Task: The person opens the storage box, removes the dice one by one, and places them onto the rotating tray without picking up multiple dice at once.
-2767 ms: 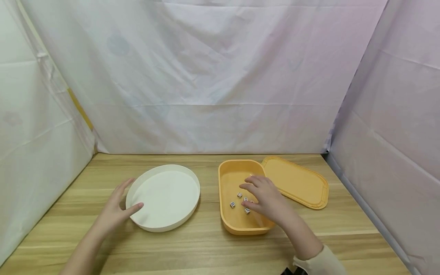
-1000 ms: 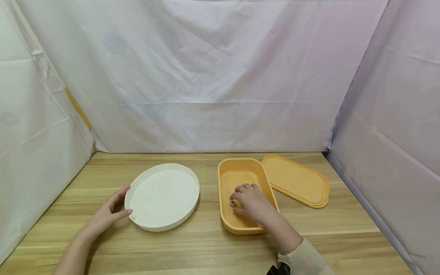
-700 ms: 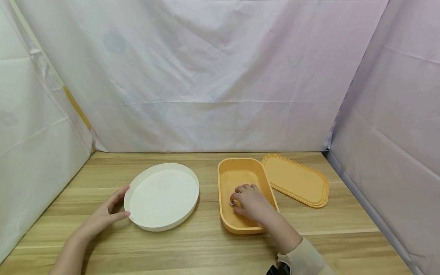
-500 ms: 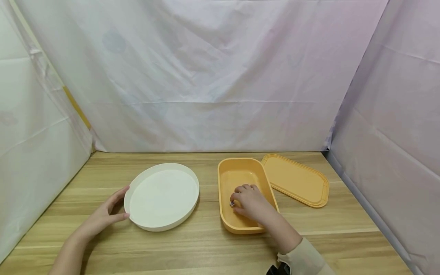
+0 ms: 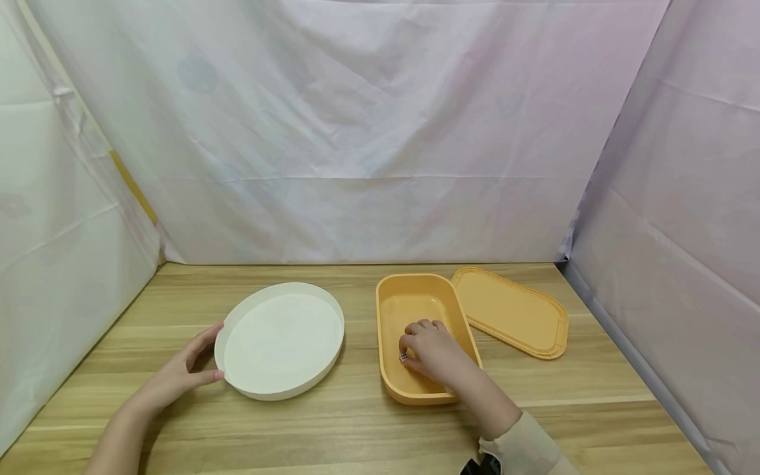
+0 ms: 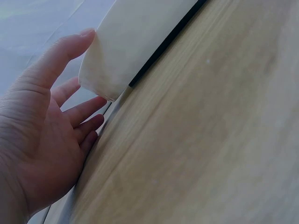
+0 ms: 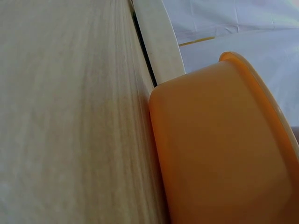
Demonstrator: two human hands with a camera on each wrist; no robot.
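Observation:
My right hand (image 5: 436,351) reaches down into a deep yellow-orange box (image 5: 402,309), fingers curled. Between its thumb and index fingertip sits a white die (image 5: 403,357) with dark pips. Whatever lies under the palm is hidden. In the right wrist view the box wall (image 7: 219,140) blocks nearly all of that hand. At the left, my left hand (image 5: 178,373) rests with spread, relaxed fingers at the near-left side of a round white tray (image 5: 279,343). The left wrist view shows its thumb (image 6: 77,45) and fingertips right at the tray wall (image 6: 126,44).
A yellow lid (image 5: 513,313) lies on the wooden table (image 5: 309,435) to the right of the box, close against its rim. Pale cloth (image 5: 368,132) hangs behind the table and along both sides.
My right hand has lowered into the box and its fingers have curled; the dice seen loose earlier are now mostly covered. The visible die has shifted slightly toward the thumb. My left hand has drawn back to the tray's edge.

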